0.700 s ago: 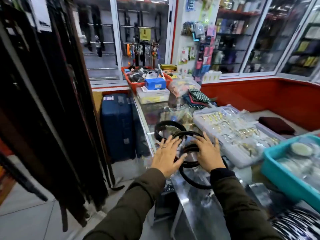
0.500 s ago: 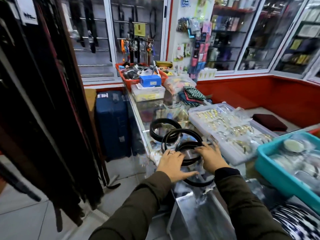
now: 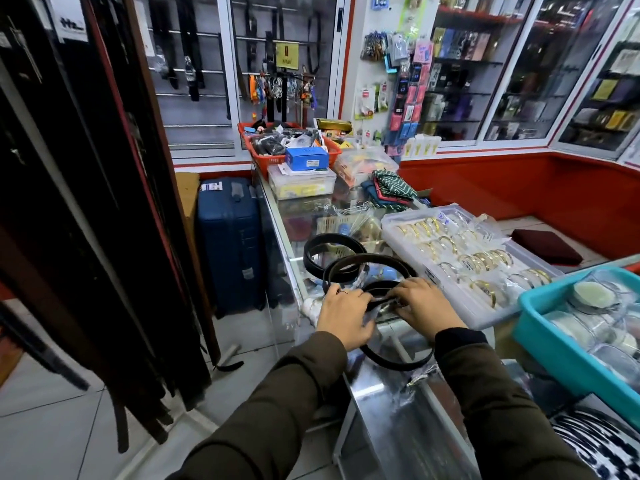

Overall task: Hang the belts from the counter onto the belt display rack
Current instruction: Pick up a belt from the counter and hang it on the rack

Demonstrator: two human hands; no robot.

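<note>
Three coiled black belts lie on the glass counter (image 3: pixel 377 393). The nearest belt (image 3: pixel 398 362) loops under both hands, wrapped in clear plastic. My left hand (image 3: pixel 341 315) and my right hand (image 3: pixel 424 306) both grip its far side, fingers curled over the strap. A second coil (image 3: pixel 372 262) sits just beyond my fingers and a third (image 3: pixel 327 245) lies farther back. The belt display rack (image 3: pixel 86 220) stands at the left, full of dark hanging belts down to the floor.
A clear tray of gold bangles (image 3: pixel 460 261) sits right of the belts. A teal bin (image 3: pixel 568 351) stands at the near right. A blue suitcase (image 3: pixel 230 244) stands on the floor between rack and counter. An orange basket (image 3: pixel 258 157) and boxes crowd the counter's far end.
Both hands have drawn back toward me and closed over the nearest belt's strap. The view has moved closer and tilted down slightly.
</note>
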